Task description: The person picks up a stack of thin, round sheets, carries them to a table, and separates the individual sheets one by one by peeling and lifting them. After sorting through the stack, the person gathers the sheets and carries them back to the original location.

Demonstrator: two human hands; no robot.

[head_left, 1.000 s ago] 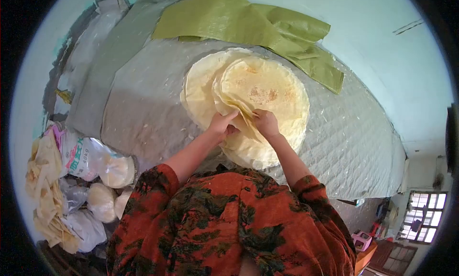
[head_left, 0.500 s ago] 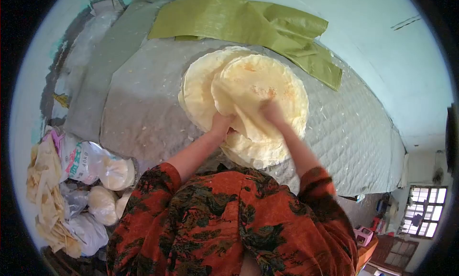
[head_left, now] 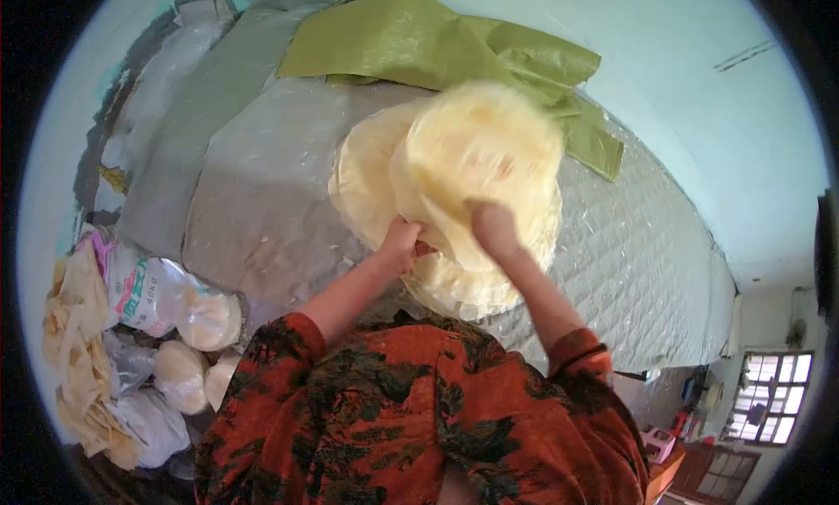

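Stack of thin round wafers [head_left: 454,282] lies mid-surface on grey quilted cover [head_left: 262,199]. Right hand [head_left: 495,227] grips near edge of top wafer [head_left: 476,146], lifted and blurred. Left hand [head_left: 400,243] is closed on stack's near-left edge. Peeling judged in progress: one sheet partly free, many left. Filled bags [head_left: 166,330] near left; green sack [head_left: 437,41] far.

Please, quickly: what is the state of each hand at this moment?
Left hand: closed, gripping the edge of the flatbread stack.
Right hand: lifting the top flatbread; blurred, its grip cannot be told.
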